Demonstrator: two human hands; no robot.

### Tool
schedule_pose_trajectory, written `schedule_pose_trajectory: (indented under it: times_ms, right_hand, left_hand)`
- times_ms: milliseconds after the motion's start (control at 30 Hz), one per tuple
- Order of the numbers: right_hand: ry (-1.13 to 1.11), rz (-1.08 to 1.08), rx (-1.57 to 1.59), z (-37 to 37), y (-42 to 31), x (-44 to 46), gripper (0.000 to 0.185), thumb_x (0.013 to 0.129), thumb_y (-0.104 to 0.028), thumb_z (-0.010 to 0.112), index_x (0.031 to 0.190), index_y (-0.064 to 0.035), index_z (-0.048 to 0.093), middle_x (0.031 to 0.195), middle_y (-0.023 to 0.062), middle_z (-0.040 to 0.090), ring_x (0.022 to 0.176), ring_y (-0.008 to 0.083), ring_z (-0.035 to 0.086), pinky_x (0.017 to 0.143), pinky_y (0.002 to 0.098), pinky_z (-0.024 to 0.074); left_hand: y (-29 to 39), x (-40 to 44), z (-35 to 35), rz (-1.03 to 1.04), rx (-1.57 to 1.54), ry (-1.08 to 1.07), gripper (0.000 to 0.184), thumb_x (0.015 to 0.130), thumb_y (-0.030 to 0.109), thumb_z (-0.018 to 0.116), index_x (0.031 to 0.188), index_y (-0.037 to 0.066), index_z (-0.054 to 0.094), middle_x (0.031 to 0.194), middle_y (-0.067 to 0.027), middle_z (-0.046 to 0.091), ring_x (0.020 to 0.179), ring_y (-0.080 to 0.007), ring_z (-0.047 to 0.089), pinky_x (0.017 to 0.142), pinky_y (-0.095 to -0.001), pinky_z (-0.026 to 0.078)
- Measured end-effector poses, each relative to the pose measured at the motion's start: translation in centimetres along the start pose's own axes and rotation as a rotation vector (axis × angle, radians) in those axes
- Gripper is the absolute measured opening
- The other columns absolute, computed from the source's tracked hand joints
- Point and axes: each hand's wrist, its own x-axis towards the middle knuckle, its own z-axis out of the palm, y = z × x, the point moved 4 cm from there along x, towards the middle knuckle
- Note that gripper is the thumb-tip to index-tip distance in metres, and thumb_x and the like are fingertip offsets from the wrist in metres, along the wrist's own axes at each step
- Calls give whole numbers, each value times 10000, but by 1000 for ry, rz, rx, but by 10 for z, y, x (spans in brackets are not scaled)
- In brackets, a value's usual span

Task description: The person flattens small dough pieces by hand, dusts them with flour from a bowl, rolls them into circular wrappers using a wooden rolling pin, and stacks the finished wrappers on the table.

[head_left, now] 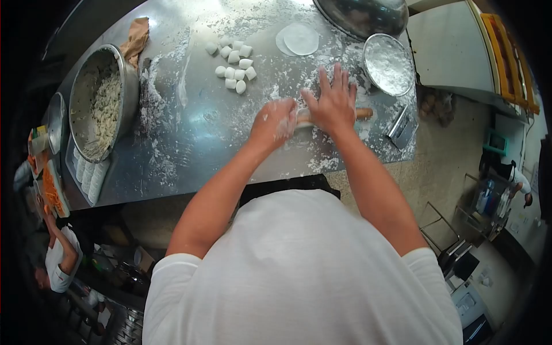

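R hand [332,103] lay palm-down over the rolling pin [364,113], fingers spread, not wrapped round it. L hand [275,118] was curled at pin's left end; couldn't tell if it gripped anything, b/c fingertips were hidden. Hands were apart, just beside each other. Pin lay crosswise on the floury metal table [213,132], right half, near side of the dough discs [305,39]; its bare end stuck out right, toward the scraper [397,125]. Dough pieces [233,57] sat farther left, flour bowl [364,60] far right.

Pin looked wooden: prob. stiff, fairly light, apt to roll & slip w/ flour on it. Best hold = flat palm on top or the bare right end. Discs looked thin, so prob. soft, easily torn; best lifted by edges, w/ floured fingers.
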Motion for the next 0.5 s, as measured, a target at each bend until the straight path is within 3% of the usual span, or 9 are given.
schedule_pose_trajectory:
  times_ms: [67,100,167,333,400,500]
  right_hand:
    - [153,-47,59,-11,-10,11,776,957,-565,565,1593,-153,398,1672,238,271,1547,418,254,1254,577,165]
    - [231,-67,35,-22,2,17,776,957,-565,565,1593,-153,398,1672,238,271,1547,418,254,1254,577,165]
    - [183,-113,73,-19,4,-21,755,948,-529,589,1572,-137,428,1644,227,338,1535,410,282,1241,563,204]
    - [46,-234,-37,6,33,-132,752,928,-540,613,1548,-143,462,1616,198,392,1522,410,303,1226,572,221]
    - [3,-161,-55,-1,19,-99,755,930,-544,610,1551,-143,458,1627,204,373,1526,411,295,1229,576,210]
    - [108,-53,0,-16,-1,-23,757,937,-542,605,1554,-130,452,1639,223,342,1527,415,288,1233,586,196]
  left_hand:
    - [5,6,-13,205,-69,180,179,885,160,689,1017,48,641,914,-204,671,894,-425,649,813,-523,520]
    - [9,22,-7,267,-63,236,179,885,160,689,1017,48,641,914,-204,671,894,-425,649,813,-523,520]
    - [3,17,1,243,74,23,187,920,184,661,1041,43,674,995,-212,699,973,-408,667,861,-500,522]
    - [10,-15,-3,-4,-94,-76,199,925,194,660,1040,31,667,962,-216,704,937,-424,671,841,-495,527]
    - [7,-18,2,-98,-208,-149,210,927,201,659,1043,25,665,953,-221,705,927,-428,672,841,-493,527]
    - [11,-10,0,34,-52,-5,230,929,203,662,1064,17,666,946,-227,709,919,-433,677,843,-497,527]
